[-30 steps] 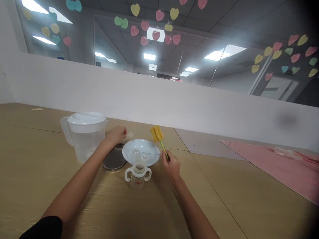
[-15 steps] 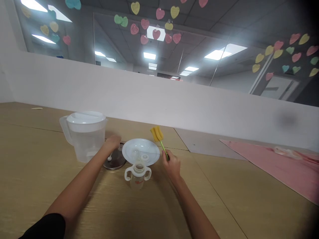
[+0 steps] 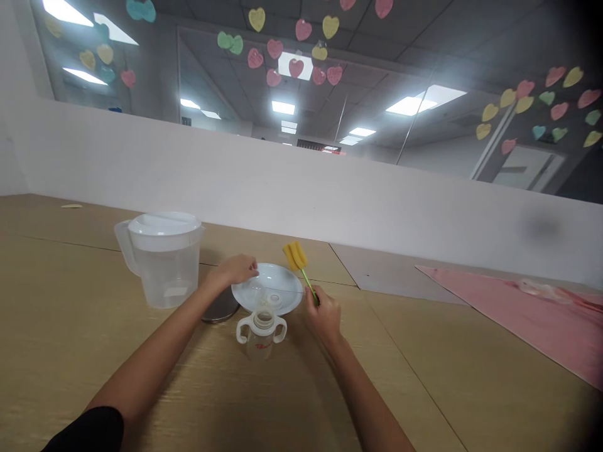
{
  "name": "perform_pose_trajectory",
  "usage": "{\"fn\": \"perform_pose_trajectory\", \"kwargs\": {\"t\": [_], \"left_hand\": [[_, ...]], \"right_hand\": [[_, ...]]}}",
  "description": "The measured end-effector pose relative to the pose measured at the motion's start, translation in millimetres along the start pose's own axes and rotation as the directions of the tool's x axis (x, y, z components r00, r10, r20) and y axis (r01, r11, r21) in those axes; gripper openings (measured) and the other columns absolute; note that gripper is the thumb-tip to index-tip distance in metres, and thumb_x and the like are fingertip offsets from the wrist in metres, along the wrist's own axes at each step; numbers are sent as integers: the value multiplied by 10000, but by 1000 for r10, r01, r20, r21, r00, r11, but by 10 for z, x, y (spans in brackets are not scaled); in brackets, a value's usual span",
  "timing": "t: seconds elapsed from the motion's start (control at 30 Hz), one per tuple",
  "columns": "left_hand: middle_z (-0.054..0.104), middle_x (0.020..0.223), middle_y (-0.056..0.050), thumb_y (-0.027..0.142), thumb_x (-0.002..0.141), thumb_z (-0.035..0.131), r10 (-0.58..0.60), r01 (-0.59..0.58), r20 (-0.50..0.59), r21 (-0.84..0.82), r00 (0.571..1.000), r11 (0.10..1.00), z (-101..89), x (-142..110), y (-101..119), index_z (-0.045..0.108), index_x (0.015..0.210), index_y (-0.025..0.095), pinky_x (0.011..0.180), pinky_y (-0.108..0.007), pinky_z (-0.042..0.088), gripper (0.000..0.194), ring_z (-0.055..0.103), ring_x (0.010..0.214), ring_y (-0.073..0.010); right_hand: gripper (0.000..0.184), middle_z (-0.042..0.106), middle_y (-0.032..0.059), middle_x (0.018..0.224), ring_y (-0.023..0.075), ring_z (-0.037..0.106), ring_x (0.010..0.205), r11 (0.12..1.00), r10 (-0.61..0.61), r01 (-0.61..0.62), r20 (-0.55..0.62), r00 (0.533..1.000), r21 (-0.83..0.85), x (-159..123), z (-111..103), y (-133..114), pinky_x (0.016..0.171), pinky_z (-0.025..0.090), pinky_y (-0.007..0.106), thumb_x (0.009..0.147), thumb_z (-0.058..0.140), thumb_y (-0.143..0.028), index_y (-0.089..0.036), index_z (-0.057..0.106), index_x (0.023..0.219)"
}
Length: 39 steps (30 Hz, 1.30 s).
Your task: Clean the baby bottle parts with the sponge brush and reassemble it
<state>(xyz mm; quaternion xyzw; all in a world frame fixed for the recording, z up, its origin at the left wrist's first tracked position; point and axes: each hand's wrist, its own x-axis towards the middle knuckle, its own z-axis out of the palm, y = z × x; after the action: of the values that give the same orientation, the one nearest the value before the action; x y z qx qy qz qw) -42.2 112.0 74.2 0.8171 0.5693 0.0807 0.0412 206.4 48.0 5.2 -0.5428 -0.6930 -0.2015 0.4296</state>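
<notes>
My right hand (image 3: pixel 324 310) is closed around the green handle of a bottle brush (image 3: pixel 296 256), its yellow sponge head pointing up. Over the left rim of a white bowl (image 3: pixel 291 284) is my left hand (image 3: pixel 241 269), fingers pinched together; whatever they may hold is hidden. Inside the bowl lie small clear and whitish parts. Just in front of it stands an open clear baby bottle (image 3: pixel 260 344) with a white two-handled ring around its neck. Beneath my left wrist, a round dark metal tray (image 3: pixel 221 307) is partly covered.
A clear pitcher (image 3: pixel 167 270) with a white lid stands left of my left hand. To the far right, a pink cloth (image 3: pixel 509 314) covers part of the tabletop. A white wall (image 3: pixel 282 176) with glass above it runs along the back.
My left hand has moved right, from over the dark tray to above the bowl's left rim. My right hand and the brush have barely moved.
</notes>
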Motion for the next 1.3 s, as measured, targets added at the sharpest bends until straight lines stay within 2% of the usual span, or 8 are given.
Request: {"fn": "perform_pose_trajectory", "kwargs": {"t": [0.2,0.37,0.5,0.67,0.8,0.9,1.03,1.3], "left_hand": [[669,1087,-144,291,704,652,91,-90,15,-50,996,995,223,16,237,649,1080,152,804,-302,469,400,625,997,-278],[640,1151,-127,413,883,410,127,-151,-159,-148,979,977,-75,-35,149,558,1196,140,840,-293,446,441,608,1030,-233],[695,989,-85,556,881,330,93,-283,-415,-424,905,860,-306,-111,98,629,1048,161,733,-283,467,523,658,809,-204],[683,945,-93,632,836,359,-66,-296,-467,-656,882,694,-299,-81,83,627,989,127,692,-281,482,592,652,698,-175],[670,986,-117,672,812,359,-77,-270,-373,-785,925,558,-265,-45,87,611,1034,98,693,-288,496,664,651,722,-174],[681,930,-86,658,785,426,87,-241,-240,-749,967,618,-279,-87,119,652,961,106,702,-292,490,622,631,755,-181],[690,938,-47,595,781,494,185,-266,-191,-687,964,676,-341,-185,188,675,958,144,777,-294,472,517,609,876,-197],[680,1042,-90,490,760,606,343,-248,-86,-851,936,463,-423,-287,295,547,1179,156,817,-323,491,539,620,966,-204]], "right_hand": [[471,631,34,550,95,485,433,999,-29,29,-2,1000,-25,-4,-7,8,472,251,215,944,300,-404,-157,670,787],[446,628,26,549,85,485,431,996,-76,75,-21,997,-41,-30,22,-1,467,244,220,947,312,-374,-161,659,765],[399,610,16,532,82,491,443,987,-156,154,-69,985,-37,-65,49,-28,468,254,216,949,342,-335,-150,653,782],[330,596,9,523,76,497,457,972,-233,233,-119,965,-18,-72,30,-50,488,294,201,941,384,-288,-140,641,794],[299,611,12,543,76,515,471,954,-299,301,-98,949,0,-84,32,-62,502,319,200,936,402,-268,-144,639,802],[275,619,15,550,80,529,485,922,-386,387,-45,921,19,-113,60,-61,521,344,198,925,425,-262,-152,644,798],[246,637,26,577,89,547,500,908,-415,416,-31,909,55,-139,89,-45,529,365,203,917,438,-253,-143,650,854],[249,612,21,553,85,530,489,934,-340,351,-133,931,68,-123,36,-16,525,358,206,917,432,-224,-122,637,819]]}}
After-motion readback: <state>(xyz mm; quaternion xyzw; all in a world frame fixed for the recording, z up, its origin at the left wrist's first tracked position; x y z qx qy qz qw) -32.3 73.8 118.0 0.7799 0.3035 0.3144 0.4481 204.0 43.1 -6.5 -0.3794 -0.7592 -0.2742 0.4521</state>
